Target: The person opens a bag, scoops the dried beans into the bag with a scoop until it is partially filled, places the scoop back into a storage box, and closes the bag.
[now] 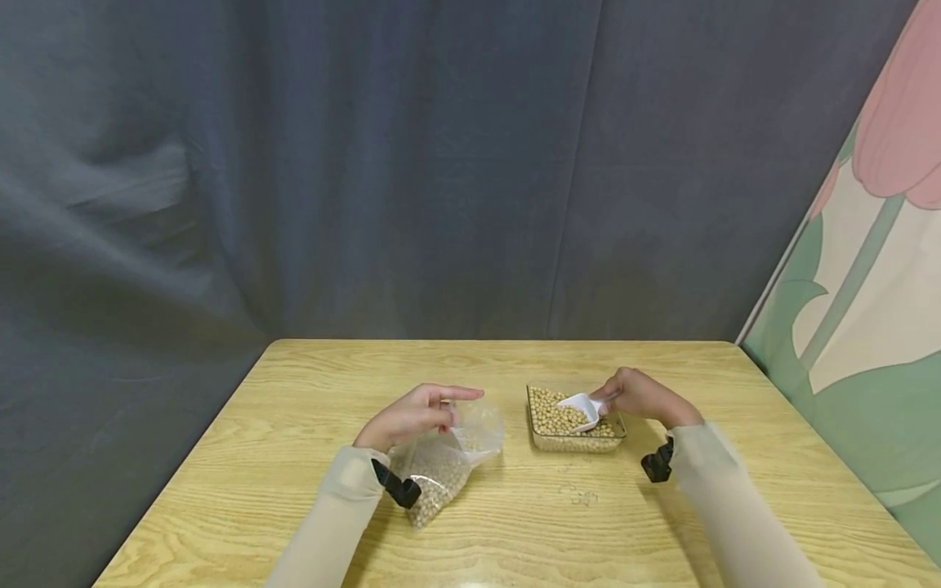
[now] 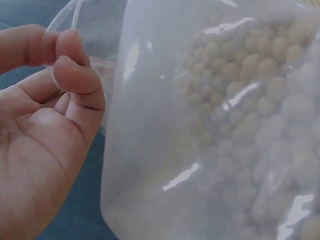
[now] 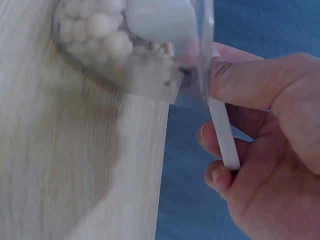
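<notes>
Right grip (image 1: pixel 638 396) holds the handle of a white plastic scoop (image 1: pixel 586 407); scoop's bowl sits just ahead of that grip, dipped in soybeans (image 1: pixel 547 408). Beans fill most of a clear rectangular container (image 1: pixel 577 446), just left of the right grip, on the table (image 1: pixel 294 457). Left grip (image 1: pixel 412 418) pinches the mouth edge of a clear plastic bag (image 1: pixel 488 420), index finger sticking out straight; bag lies below and beside that grip, beans massed in its lower end.

Progress, judged: partway. Bag has a good load already, upper part holds few beans, mouth unsealed. Container has plenty left; scoop not lifted out yet.

Around: small thin clear bits (image 1: pixel 584 496) on the table, nearer the person than the right grip, maybe rubber bands, too small to tell. Dark curtain (image 1: pixel 441 163) beyond both grips. In the way: container's side wall stands close against the right grip's fingers; left wrist camera (image 1: pixel 404 492) covers some of the bag.
</notes>
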Demonstrator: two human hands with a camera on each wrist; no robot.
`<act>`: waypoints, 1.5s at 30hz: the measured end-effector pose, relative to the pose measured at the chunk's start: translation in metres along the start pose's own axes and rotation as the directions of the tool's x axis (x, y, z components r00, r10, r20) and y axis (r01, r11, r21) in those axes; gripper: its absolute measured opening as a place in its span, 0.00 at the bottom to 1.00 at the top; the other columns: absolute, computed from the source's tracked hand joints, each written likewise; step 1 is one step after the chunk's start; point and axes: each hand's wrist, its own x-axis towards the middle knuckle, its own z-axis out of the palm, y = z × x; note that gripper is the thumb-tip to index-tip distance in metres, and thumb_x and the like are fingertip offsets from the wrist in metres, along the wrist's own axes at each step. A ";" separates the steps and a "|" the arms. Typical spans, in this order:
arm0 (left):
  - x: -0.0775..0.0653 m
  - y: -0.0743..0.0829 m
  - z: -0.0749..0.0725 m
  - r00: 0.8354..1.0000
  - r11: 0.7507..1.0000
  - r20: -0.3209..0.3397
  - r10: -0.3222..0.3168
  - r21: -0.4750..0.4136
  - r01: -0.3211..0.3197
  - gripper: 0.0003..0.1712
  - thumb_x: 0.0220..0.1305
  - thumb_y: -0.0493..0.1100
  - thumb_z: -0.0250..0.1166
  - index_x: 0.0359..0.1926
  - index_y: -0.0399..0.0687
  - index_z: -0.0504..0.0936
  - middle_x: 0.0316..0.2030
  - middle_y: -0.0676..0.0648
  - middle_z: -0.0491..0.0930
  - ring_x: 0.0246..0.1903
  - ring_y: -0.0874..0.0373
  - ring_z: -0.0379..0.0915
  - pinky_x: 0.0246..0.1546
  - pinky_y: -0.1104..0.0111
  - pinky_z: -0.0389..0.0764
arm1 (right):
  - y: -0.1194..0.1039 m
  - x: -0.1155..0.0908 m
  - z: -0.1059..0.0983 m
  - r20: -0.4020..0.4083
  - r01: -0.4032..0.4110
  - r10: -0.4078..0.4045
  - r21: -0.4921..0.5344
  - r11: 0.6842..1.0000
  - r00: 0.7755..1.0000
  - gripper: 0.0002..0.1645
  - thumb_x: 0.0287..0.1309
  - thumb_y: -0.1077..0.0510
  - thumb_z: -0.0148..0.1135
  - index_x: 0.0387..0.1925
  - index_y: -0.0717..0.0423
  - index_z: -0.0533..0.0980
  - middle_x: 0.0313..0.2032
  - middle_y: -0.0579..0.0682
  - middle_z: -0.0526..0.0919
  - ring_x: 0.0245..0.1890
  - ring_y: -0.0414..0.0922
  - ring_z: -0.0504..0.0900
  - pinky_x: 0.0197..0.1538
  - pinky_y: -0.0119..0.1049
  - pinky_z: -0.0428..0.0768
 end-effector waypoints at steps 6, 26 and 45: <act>-0.001 -0.001 0.000 1.000 1.000 0.003 -0.005 -0.010 0.005 0.29 0.65 0.29 0.51 0.68 0.40 0.66 0.18 0.54 0.76 0.19 0.51 0.50 0.29 0.68 0.66 | -0.001 0.002 0.005 -0.010 -0.026 0.026 -0.015 1.000 1.000 0.09 0.52 0.71 0.63 0.32 0.61 0.87 0.44 0.65 0.84 0.45 0.60 0.83 0.42 0.47 0.83; -0.001 -0.002 -0.002 1.000 1.000 0.007 0.006 -0.011 -0.006 0.28 0.67 0.30 0.50 0.68 0.41 0.67 0.17 0.53 0.75 0.16 0.60 0.50 0.27 0.67 0.63 | 0.006 -0.002 0.015 0.034 -0.038 0.036 0.082 0.996 0.999 0.18 0.65 0.59 0.57 0.51 0.67 0.79 0.55 0.70 0.76 0.55 0.65 0.76 0.53 0.55 0.77; -0.003 -0.001 -0.002 1.000 1.000 -0.014 0.003 0.010 -0.003 0.28 0.66 0.30 0.50 0.67 0.48 0.70 0.21 0.52 0.80 0.19 0.50 0.52 0.27 0.68 0.66 | 0.017 -0.006 0.014 -0.003 -0.026 0.027 0.102 0.994 1.000 0.22 0.67 0.56 0.54 0.56 0.67 0.75 0.52 0.63 0.77 0.43 0.46 0.68 0.44 0.41 0.75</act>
